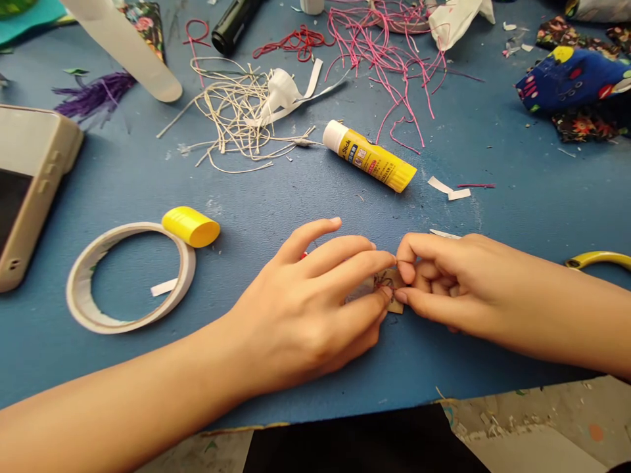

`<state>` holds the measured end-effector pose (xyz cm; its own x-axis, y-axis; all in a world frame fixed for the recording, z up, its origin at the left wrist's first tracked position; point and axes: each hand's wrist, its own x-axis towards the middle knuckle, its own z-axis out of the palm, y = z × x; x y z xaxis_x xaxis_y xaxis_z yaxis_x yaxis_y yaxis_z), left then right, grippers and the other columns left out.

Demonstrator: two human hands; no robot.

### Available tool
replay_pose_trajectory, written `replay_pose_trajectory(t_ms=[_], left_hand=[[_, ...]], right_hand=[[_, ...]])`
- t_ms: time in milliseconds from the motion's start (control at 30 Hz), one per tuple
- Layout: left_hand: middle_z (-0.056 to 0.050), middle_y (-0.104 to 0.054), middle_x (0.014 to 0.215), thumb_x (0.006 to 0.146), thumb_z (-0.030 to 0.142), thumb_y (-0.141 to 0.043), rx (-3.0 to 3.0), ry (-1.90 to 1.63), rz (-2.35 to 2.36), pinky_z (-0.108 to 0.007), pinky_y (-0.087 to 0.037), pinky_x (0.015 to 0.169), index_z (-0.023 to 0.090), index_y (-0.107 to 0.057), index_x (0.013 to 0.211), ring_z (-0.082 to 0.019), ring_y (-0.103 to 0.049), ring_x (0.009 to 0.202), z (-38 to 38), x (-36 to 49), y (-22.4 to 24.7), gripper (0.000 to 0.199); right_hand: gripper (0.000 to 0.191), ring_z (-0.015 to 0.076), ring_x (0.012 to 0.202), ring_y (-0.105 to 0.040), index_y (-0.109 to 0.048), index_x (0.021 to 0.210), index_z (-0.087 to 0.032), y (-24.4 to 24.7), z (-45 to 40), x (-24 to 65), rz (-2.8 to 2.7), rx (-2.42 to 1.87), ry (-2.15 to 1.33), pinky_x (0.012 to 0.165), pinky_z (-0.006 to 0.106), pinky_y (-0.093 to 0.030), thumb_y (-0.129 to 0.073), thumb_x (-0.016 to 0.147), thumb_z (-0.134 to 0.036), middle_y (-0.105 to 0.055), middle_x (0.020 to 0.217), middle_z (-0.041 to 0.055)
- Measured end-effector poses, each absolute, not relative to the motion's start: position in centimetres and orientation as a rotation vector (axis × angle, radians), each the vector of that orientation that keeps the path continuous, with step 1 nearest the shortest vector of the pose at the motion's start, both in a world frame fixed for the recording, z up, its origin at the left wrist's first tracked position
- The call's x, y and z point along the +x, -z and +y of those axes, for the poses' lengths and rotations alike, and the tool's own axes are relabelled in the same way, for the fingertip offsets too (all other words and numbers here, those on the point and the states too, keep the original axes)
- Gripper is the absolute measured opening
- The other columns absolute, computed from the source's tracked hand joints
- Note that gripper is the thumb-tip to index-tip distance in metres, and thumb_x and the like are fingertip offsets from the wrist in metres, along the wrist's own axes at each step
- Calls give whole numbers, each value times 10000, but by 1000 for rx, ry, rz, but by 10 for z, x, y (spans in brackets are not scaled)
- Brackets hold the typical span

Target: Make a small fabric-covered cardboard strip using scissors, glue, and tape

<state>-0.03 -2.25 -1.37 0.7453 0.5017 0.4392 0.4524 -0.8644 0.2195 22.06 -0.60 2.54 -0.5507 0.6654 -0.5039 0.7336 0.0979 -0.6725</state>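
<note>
My left hand (315, 309) lies over a small brown card-like piece (397, 306) near the table's front edge. Its thumb and fingertips press on the piece, which bears dark thin lines; most of it is hidden. A bit of something red (304, 255) peeks out between the left fingers. Right beside them, my right hand (448, 279) is closed in a pinch at the piece's right edge; what its fingertips hold is too small to make out. A pointed metal tip (444, 234) shows behind the right hand.
On the blue table (256, 203) lie a tape roll (81, 282), a yellow cap (190, 226), a yellow glue stick (377, 157), cream string (231, 108), pink string (379, 46) and paper scraps (448, 189). A phone (59, 148) sits left; a yellow handle (599, 258) lies right.
</note>
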Motion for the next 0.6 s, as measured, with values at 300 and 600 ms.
replay_pose_trajectory(t_ms=[300,600], left_hand=[[-26,-730,1161,871,194,-637,2763,-743,786,-434,-404,1102,242,-705,950,-191,-650,1088,-24,-2,13,114],[-39,-736,1145,884,193,-631,2745,-766,776,-430,-384,1111,222,-706,941,-189,-648,1085,-24,0,14,99]], right_hand=[[128,118,560,-645,-455,888,-249,-33,4,224,1849,1459,1866,532,242,-508,-578,855,-263,-668,673,-78],[86,126,588,-656,-492,899,-251,-36,6,230,1913,1450,1754,536,234,-500,-569,863,-265,-697,693,-60]])
